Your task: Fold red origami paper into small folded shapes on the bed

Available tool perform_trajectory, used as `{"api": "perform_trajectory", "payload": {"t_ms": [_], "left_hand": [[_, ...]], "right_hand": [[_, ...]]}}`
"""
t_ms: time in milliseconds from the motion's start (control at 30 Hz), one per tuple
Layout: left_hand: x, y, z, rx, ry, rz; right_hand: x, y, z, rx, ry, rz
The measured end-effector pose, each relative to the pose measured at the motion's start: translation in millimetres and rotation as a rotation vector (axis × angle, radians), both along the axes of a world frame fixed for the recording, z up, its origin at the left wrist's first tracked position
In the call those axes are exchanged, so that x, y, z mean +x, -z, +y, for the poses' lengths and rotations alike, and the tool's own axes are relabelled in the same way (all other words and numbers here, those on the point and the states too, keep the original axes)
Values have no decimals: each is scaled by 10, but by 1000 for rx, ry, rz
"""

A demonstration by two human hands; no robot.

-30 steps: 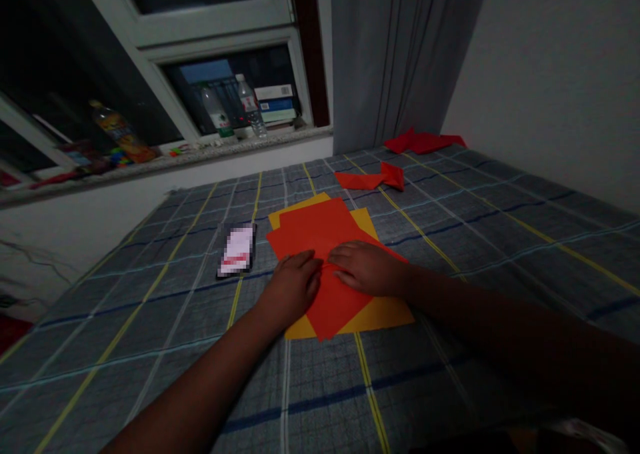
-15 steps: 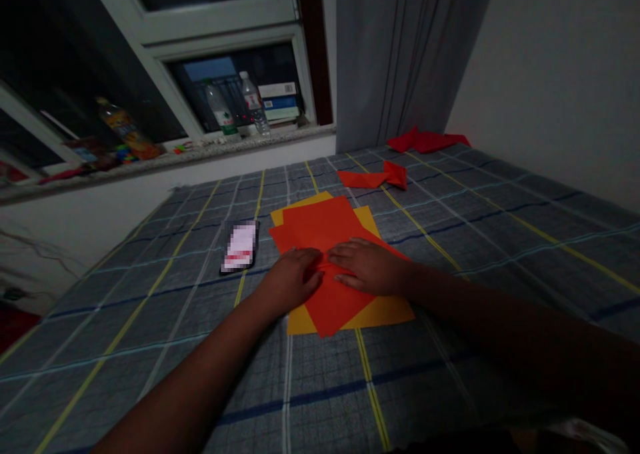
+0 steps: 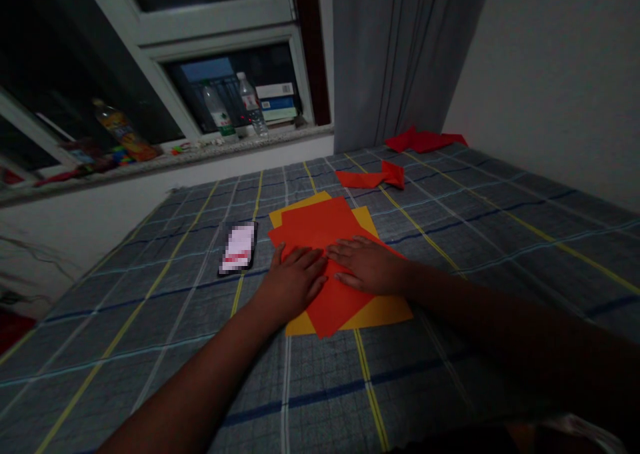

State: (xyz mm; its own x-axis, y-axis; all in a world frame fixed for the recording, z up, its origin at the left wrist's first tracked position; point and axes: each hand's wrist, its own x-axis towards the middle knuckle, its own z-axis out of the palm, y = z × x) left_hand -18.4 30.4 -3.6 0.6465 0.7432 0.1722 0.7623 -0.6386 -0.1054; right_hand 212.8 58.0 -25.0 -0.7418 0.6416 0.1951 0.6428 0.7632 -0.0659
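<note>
Both hands lie on orange paper (image 3: pixel 320 214) spread in the middle of the checked bedcover. My left hand (image 3: pixel 293 282) rests flat on its left part, fingers spread and pointing to the right. From the other side my right hand (image 3: pixel 367 264) presses flat on it, its fingertips close to those of the left. Neither hand grips anything. Beneath the orange sheets is yellow paper (image 3: pixel 385 311), showing at the top and bottom edges. Part of the orange paper is hidden under the hands.
A phone (image 3: pixel 239 249) lies left of the paper. Beyond it are a folded orange paper shape (image 3: pixel 367 177) and a folded red paper piece (image 3: pixel 427 141). Plastic bottles (image 3: pixel 253 104) and stacked boxes or books (image 3: pixel 277 101) stand on the windowsill (image 3: pixel 200 154).
My left hand has flattened and spread its fingers over the orange paper. My right hand stays nearly in place, and the view has shifted slightly.
</note>
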Motion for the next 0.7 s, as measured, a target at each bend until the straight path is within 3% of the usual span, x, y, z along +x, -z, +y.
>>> {"api": "perform_trajectory", "payload": {"t_ms": [267, 567, 700], "left_hand": [[58, -18, -68, -54, -36, 30], [-75, -178, -239, 76, -226, 62], [-52, -264, -223, 142, -354, -22]], "right_hand": [[-6, 1, -26, -6, 29, 11], [6, -32, -23, -24, 25, -10], [3, -29, -25, -11, 30, -29]]}}
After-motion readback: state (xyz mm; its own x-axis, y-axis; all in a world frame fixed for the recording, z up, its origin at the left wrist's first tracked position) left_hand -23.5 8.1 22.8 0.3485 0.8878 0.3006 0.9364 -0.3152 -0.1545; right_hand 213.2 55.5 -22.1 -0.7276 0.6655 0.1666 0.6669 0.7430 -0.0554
